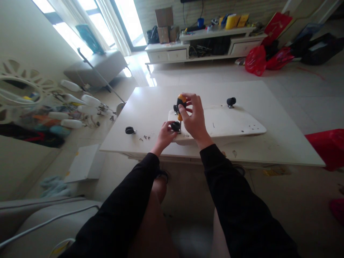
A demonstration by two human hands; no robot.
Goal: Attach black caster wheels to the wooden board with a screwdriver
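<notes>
A white panel [225, 123] lies on the white table, with small holes near its right end. Black caster wheels are on it: one [231, 102] at its far right edge, another partly hidden behind the screwdriver. My left hand [165, 135] grips a caster wheel [175, 126] at the panel's near left corner. In my right hand [194, 116] is a yellow and black screwdriver [181, 100], upright, its shaft pointing down beside that caster. Left of the panel, a loose caster wheel [129, 130] and several small screws [145, 137] lie on the table.
The white table [150, 100] has its near edge just in front of my knees. Beyond it stands a low white TV cabinet [168, 55] with boxes and tools. Red bags [256, 61] sit on the floor at the far right. A grey bench [94, 70] is at the left.
</notes>
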